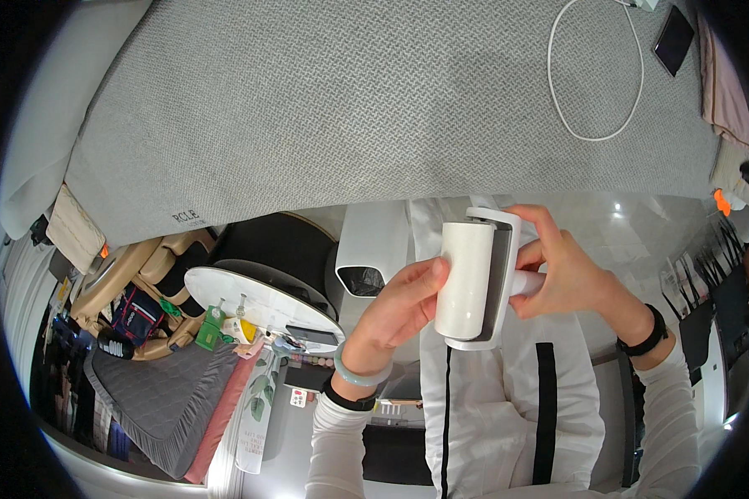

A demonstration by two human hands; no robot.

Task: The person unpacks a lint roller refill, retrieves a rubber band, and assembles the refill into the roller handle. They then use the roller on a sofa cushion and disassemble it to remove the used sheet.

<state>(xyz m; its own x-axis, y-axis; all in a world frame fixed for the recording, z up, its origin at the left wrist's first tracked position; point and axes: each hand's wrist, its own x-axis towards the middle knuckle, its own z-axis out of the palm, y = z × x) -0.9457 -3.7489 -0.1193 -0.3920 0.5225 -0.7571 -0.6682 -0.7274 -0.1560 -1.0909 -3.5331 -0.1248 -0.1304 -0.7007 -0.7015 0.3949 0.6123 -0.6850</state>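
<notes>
A white lint roller (464, 283) is held upright in front of my lap, its sticky-paper roll facing left inside a white cover with a grey inner side. My right hand (559, 264) grips it from the right, fingers closed round the short handle and the cover's edge. From the left, my left hand (404, 306) presses its thumb on the roll, with the other fingers partly hidden behind it. The grey textured cover (374, 108) of a sofa or bed lies just beyond both hands.
A white cable (549, 62) and a dark phone (673, 40) lie on the grey cover at the far right. On the left stand a round white table (262, 301) with small items, a beige massage chair (112, 279) and a grey quilted cushion (171, 399). Black chairs (703, 333) are at right.
</notes>
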